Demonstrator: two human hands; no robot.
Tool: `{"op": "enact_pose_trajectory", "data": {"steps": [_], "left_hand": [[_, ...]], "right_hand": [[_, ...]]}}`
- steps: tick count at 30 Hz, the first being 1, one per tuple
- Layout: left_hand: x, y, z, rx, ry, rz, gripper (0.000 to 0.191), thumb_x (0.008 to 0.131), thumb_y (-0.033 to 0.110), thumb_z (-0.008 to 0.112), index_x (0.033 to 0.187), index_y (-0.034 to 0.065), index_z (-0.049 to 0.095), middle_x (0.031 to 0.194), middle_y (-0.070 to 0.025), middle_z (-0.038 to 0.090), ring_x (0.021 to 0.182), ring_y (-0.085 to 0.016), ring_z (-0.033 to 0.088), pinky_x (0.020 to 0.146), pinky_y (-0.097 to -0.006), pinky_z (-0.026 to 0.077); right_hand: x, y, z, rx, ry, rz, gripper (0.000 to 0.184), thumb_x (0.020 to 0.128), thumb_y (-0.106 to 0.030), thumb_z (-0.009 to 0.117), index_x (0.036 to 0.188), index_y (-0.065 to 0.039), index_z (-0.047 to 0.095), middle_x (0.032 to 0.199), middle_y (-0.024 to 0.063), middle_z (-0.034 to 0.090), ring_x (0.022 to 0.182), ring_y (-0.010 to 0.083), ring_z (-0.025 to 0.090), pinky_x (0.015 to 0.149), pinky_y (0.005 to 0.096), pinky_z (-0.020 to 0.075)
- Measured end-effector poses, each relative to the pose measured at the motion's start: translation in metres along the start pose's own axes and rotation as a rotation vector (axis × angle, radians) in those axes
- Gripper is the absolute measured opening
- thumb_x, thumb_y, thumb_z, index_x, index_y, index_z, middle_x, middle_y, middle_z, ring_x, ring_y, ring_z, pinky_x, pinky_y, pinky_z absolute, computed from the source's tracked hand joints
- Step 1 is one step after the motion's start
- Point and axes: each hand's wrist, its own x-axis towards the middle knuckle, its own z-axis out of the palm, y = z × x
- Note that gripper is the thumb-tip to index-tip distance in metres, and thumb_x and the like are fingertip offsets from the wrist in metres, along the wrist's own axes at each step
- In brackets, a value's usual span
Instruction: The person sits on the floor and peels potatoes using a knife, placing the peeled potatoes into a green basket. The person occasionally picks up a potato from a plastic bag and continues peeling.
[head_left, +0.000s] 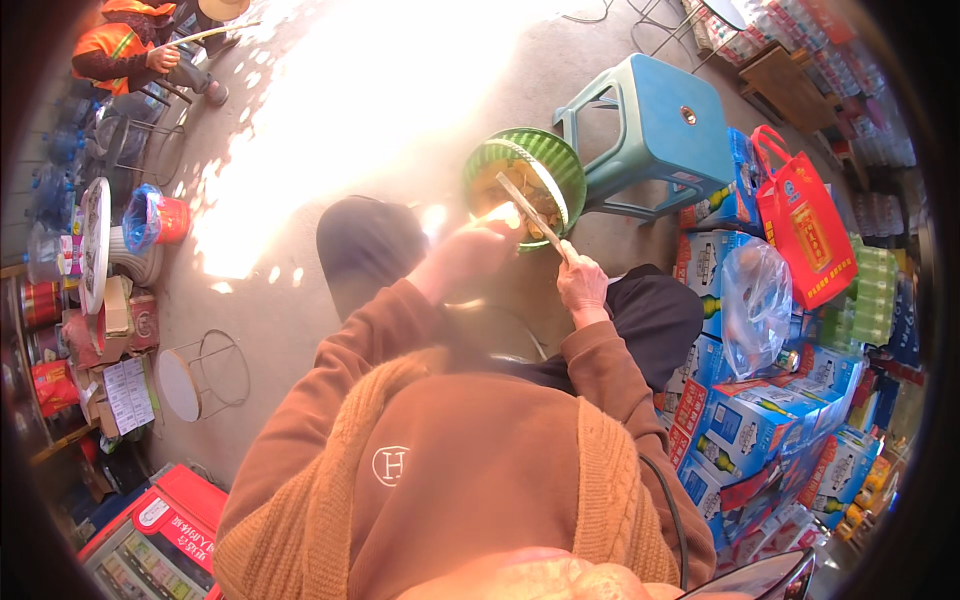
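Observation:
My right hand (583, 285) is closed around the near end of a long, narrow, knife-like tool (529, 202), which slants up and left over a green plastic basket (574, 169). My left hand (472, 259) is at the basket's near left edge, its fingers around a pale piece (504, 215) washed out by glare. The tool's far part passes close beside that piece; whether they touch I cannot tell. Inside the basket lie yellowish-brown scraps (517, 174), partly covered by the tool and the hand. A whitish band crosses the basket's top.
A blue plastic stool (679, 120) stands right of the basket. Stacked drink cartons (757, 427) and a red bag (806, 217) line the right. At left are a round stool (180, 384) and a red bucket (174, 220). A person in an orange vest (112, 56) sits far left.

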Motion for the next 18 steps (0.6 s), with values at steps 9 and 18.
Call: {"op": "enact_pose_trajectory", "data": {"steps": [9,18], "left_hand": [[-0.023,0.048,0.009,-0.877,0.13,-0.316,0.019,0.096,0.013,0.058,0.112,0.0043,0.062,0.092,-0.0028,0.064,0.083,-0.012,0.062,0.071,-0.022,0.049],[-0.005,0.029,0.013,-0.862,0.122,-0.287,0.019,0.095,0.012,0.06,0.112,0.0045,0.062,0.093,-0.0028,0.064,0.083,-0.012,0.062,0.07,-0.0223,0.049]], "right_hand": [[0.001,-0.034,-0.026,0.081,0.072,-0.269,0.05,0.078,-0.01,0.063,0.126,-0.02,0.068,0.073,0.0088,0.059,0.063,0.0307,0.062,0.058,0.0419,0.0519],[-0.003,0.008,-0.006,0.034,0.022,-0.011,0.031,0.088,-0.017,0.06,0.118,-0.021,0.067,0.069,0.0115,0.062,0.063,0.0351,0.064,0.056,0.0489,0.0516]]}}
